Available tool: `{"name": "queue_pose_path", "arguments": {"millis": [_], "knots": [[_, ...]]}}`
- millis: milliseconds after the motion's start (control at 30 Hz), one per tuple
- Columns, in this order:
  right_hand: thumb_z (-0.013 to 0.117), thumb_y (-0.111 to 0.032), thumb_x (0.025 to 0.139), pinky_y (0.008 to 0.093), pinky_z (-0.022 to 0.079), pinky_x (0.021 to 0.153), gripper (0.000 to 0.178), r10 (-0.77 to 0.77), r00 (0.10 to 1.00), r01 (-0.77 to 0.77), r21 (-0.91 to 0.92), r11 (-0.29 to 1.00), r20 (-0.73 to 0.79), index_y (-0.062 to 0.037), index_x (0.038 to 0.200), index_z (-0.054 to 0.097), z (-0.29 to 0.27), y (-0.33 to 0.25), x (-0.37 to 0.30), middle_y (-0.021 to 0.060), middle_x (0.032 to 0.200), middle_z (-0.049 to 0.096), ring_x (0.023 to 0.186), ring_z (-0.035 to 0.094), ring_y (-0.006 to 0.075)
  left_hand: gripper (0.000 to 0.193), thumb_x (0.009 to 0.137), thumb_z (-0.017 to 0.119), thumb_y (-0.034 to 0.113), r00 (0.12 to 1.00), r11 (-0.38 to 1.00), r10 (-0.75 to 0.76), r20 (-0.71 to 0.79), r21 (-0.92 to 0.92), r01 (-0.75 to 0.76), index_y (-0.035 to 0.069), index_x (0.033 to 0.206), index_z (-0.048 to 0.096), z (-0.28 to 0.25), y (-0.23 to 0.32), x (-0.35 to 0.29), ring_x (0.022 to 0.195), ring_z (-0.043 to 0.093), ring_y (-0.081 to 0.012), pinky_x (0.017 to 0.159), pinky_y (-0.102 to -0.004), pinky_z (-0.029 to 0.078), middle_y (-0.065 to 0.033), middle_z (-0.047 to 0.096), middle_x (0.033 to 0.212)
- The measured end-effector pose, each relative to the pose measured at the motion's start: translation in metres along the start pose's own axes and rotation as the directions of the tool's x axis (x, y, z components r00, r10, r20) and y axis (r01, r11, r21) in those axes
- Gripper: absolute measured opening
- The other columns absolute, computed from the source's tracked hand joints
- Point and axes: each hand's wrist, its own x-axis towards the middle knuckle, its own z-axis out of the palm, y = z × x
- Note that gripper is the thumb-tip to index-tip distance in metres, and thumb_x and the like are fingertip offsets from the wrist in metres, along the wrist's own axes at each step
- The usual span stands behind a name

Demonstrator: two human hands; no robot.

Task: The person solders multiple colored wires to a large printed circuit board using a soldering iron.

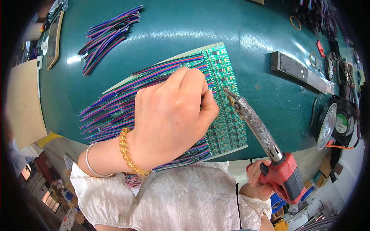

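Note:
A green circuit board panel (pixel 232 133) with rows of small parts lies near the table's front edge. Rows of thin wires (pixel 110 94) in black, red, blue and green run from it toward the left. My left hand (pixel 173 111) is closed above the panel, thumb and forefinger pinched on wires at the board's middle; the exact strands are mostly hidden. In my right hand (pixel 256 179) is a red-and-black soldering gun (pixel 266 134), gripped by its handle. Its tip points up and left, close to the board just right of my left fingertips; contact cannot be made out.
Loose wires (pixel 110 38) lie at the far left of the green table (pixel 173 23). A phone (pixel 56 40) and a cardboard sheet (pixel 25 104) are at the left edge. On the right are a dark block (pixel 289 67), a round metal dish (pixel 327 125) and a fan (pixel 343 124).

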Motion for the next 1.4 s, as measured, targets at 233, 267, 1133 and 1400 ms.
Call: {"name": "queue_pose_path", "arguments": {"millis": [233,267,1133,1400], "knots": [[0.061,-0.056,0.086,0.0262,0.038,0.042,0.079,-0.189,0.974,0.177,0.103,0.979,0.124,0.0075,0.13,0.042,-0.002,0.009,0.023,0.001,0.051,0.049,0.041,0.045,0.0128,0.013,0.074,0.068,0.002,0.997,0.999,0.032,-0.067,0.017,-0.031,0.003,0.074,0.055,0.001,-0.002,-0.004,0.054,0.058,-0.0239,0.049,-0.0335,0.045,-0.0085,0.057,0.066],[0.061,-0.056,0.087,0.0262,0.038,0.042,0.079,-0.177,0.983,0.169,0.132,0.977,0.051,0.0079,0.129,0.042,0.003,0.005,0.02,0.0013,0.05,0.048,0.041,0.044,0.0128,0.015,0.076,0.071,0.005,0.999,1.0,0.002,-0.033,-0.007,-0.002,0.003,0.074,0.056,-0.001,0.0,-0.004,0.058,0.058,-0.0276,0.052,-0.0364,0.046,-0.0107,0.057,0.068],[0.056,-0.05,0.092,0.0238,0.034,0.038,0.072,-0.17,0.973,0.199,0.184,0.963,-0.158,0.0108,0.127,0.04,0.007,-0.004,0.016,0.0028,0.049,0.045,0.037,0.039,0.0105,0.01,0.083,0.065,0.0,0.937,0.912,0.231,-0.26,0.393,-0.116,0.0,0.092,0.061,-0.062,-0.103,0.016,0.075,0.06,-0.0243,0.069,-0.034,0.048,-0.0101,0.062,0.084],[0.06,-0.054,0.087,0.026,0.036,0.042,0.078,-0.075,0.986,0.103,0.201,0.974,-0.146,0.0089,0.129,0.042,0.005,-0.008,0.016,0.0023,0.051,0.047,0.04,0.041,0.0118,0.006,0.085,0.063,0.002,0.948,0.997,0.074,-0.311,0.044,-0.063,0.0,0.086,0.058,-0.066,-0.052,0.006,0.066,0.056,-0.025,0.061,-0.0335,0.046,-0.0111,0.058,0.077]]}}
